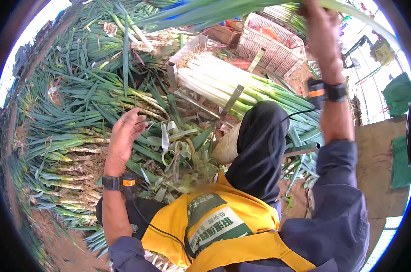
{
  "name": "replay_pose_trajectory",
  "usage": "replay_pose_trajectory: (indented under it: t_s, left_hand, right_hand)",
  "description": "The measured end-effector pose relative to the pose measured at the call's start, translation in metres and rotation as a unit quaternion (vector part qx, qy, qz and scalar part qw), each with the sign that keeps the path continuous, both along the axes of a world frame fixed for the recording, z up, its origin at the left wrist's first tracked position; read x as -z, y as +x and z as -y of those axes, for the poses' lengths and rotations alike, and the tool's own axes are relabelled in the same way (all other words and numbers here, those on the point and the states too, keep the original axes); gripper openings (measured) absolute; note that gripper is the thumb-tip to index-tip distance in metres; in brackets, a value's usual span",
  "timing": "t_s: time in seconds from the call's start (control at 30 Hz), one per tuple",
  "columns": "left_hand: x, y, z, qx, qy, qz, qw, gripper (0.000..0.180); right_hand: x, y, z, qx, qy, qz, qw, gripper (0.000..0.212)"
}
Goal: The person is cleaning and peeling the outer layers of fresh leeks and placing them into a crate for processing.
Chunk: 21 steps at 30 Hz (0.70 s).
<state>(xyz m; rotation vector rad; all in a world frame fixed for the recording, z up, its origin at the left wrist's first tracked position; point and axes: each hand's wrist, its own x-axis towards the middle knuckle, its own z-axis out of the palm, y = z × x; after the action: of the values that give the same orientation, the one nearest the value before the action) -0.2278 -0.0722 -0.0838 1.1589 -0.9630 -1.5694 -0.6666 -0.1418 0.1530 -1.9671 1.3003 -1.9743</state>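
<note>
My right hand [322,29] is raised high at the upper right, its fingers closed round a green onion [205,14]. The long green leaves of that onion sweep across the top of the view, blurred by motion. My left hand [126,135] hovers over a heap of green onions [85,104], empty, with its fingers loosely bent and apart. Between my hands, a bundle of cleaned green onions [214,77] lies in a metal rack [235,97], white stems toward the left and green leaves toward the right. Stripped leaves [178,152] are piled just right of my left hand.
Behind the rack stands a pale plastic crate [271,45] with orange material inside. My bent knee [262,140] is close to the rack's near side. Uncleaned onions with roots [78,177] spread along the left. Green cloths [399,95] and a netted wall border the right.
</note>
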Motion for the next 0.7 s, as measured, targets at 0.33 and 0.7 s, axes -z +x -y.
replay_pose_trajectory:
  t_s: [0.33, 0.7]
  left_hand:
    - [0.014, 0.009, 0.007, -0.100, 0.033, -0.006, 0.994, 0.039]
    - [0.029, 0.022, -0.010, -0.133, 0.120, 0.041, 0.983, 0.036]
  right_hand:
    - [0.038, -0.183, 0.004, 0.148, 0.042, -0.609, 0.778, 0.018]
    - [0.251, -0.189, -0.013, -0.046, 0.457, -0.504, 0.732, 0.025]
